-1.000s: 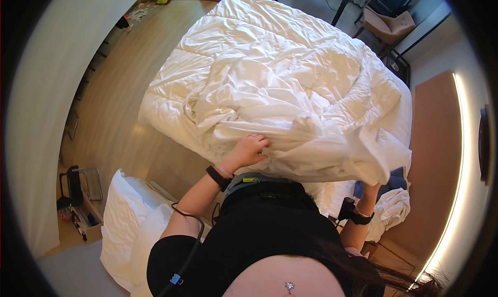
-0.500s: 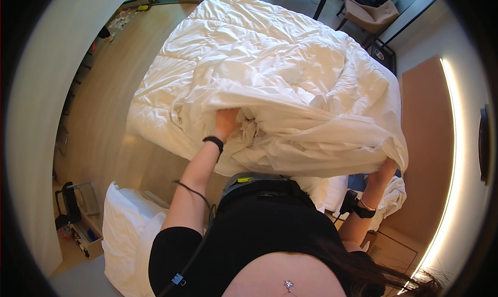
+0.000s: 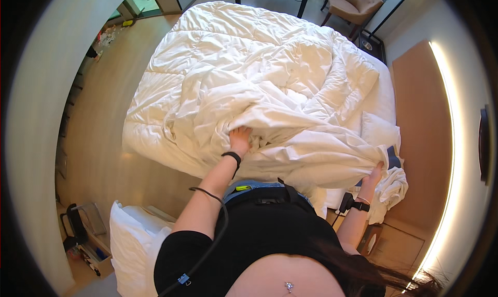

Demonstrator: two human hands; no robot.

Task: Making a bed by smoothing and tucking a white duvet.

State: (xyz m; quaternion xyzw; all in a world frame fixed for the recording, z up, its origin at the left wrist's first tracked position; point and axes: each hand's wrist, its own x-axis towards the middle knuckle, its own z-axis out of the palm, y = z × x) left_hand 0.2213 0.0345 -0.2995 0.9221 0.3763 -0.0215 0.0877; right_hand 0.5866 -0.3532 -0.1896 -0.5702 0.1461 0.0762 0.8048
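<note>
Duvet [image 3: 259, 84], white, crumpled, spread across bed [image 3: 381, 97]. Left hand [image 3: 240, 140] closed on a bunched fold near the middle of its near edge; right hand [image 3: 374, 174] grips its corner at the bedside. Pillow [image 3: 129, 240] on floor.

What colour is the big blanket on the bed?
White, all crumpled; the blanket shows in the head view.

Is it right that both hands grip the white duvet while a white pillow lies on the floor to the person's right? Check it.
Not quite. The head view shows the pillow on the floor to the person's left. The left hand and right hand do grip the white duvet.
</note>
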